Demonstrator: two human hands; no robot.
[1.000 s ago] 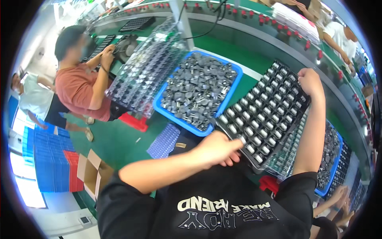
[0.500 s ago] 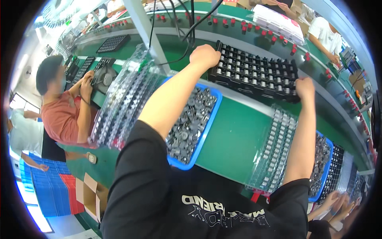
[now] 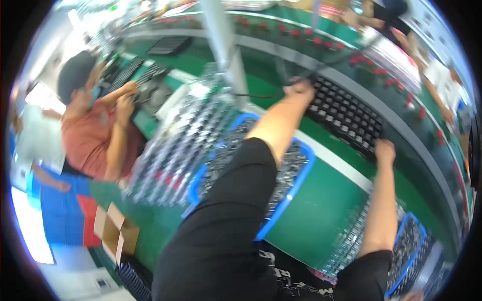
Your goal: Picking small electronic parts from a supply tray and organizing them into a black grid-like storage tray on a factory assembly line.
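A black grid tray (image 3: 346,116) filled with rows of small pale parts is held at its two ends, over the green strip beyond the pale rail. My left hand (image 3: 299,89) is closed on its far left end, beside a dark cable. At the near right end, my right hand (image 3: 385,151) grips the corner. Under my left forearm stands a blue bin (image 3: 303,169) of loose grey and black parts, partly hidden by my sleeve. Motion blurs the fingers somewhat.
Clear plastic blister trays (image 3: 186,135) are stacked left of the bin, with more clear trays (image 3: 349,241) under my right forearm. A white post (image 3: 221,42) rises beyond the bin. A co-worker in a red shirt (image 3: 93,143) works at the left. Another blue bin (image 3: 407,246) stands at right.
The view has turned, so the bench appears shifted and tilted. Both hands keep hold of the grid tray, which now sits farther right and more slanted in the picture.
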